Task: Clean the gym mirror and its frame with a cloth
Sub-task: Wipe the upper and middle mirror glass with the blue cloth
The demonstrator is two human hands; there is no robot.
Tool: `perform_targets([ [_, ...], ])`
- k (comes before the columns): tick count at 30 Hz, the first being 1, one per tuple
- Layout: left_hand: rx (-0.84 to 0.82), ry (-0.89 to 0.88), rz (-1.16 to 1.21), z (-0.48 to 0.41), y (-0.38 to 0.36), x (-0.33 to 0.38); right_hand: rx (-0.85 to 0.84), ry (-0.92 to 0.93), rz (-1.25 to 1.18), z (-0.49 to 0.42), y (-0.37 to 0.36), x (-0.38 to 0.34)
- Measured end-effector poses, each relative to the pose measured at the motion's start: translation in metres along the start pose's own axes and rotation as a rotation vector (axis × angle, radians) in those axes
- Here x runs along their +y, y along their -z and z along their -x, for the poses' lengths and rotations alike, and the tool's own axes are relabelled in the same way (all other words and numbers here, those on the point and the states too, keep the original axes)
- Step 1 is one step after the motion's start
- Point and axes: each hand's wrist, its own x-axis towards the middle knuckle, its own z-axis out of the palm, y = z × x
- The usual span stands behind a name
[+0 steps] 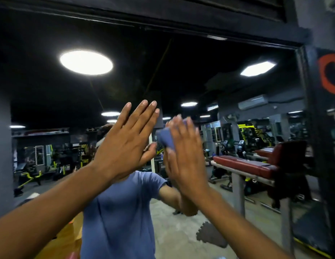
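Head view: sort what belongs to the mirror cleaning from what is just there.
Job:
large wall mirror
black mirror frame
blue cleaning cloth
right hand, pressing the cloth
left hand, flat, fingers straight

Just there, reflected:
red padded bench
round ceiling light

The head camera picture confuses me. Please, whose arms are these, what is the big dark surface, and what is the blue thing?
There is no machine here. A person wears one camera on the head, so you see their own two arms reaching forward. The dark surface is a gym mirror in a black frame; the benches, the lamps and the blue shirt are reflections in it. The left hand lies flat and open against the glass. The right hand, blurred by motion, presses a blue cloth to the mirror with straight fingers.
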Motion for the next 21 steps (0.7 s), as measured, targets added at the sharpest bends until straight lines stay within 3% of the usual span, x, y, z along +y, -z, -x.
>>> perform_targets([
  [3, -0.005, -0.01, -0.001, 0.006, -0.002, 0.005, -0.057, 0.072, 0.053, 0.05, 0.005, 0.023],
  [7, -0.005, -0.003, 0.002, 0.007, -0.001, 0.007, 0.202, -0.462, -0.006, 0.004, 0.017, 0.083],
  [9, -0.014, -0.004, -0.002, 0.007, -0.001, 0.008, 0.277, -0.614, -0.027, -0.025, 0.016, 0.086],
  [11, -0.017, -0.009, 0.001, 0.007, -0.002, 0.008, 0.243, -0.509, -0.027, -0.02, 0.007, 0.058],
  [14, -0.011, -0.006, 0.014, 0.008, -0.002, 0.006, 0.034, -0.119, 0.007, 0.043, -0.001, 0.012],
  [16, -0.001, 0.001, 0.037, 0.008, -0.001, 0.006, -0.033, 0.031, 0.039, 0.064, 0.004, 0.021],
  [21, -0.007, 0.002, 0.042, 0.007, 0.003, 0.007, 0.2, -0.389, -0.114, -0.065, 0.016, 0.04],
])
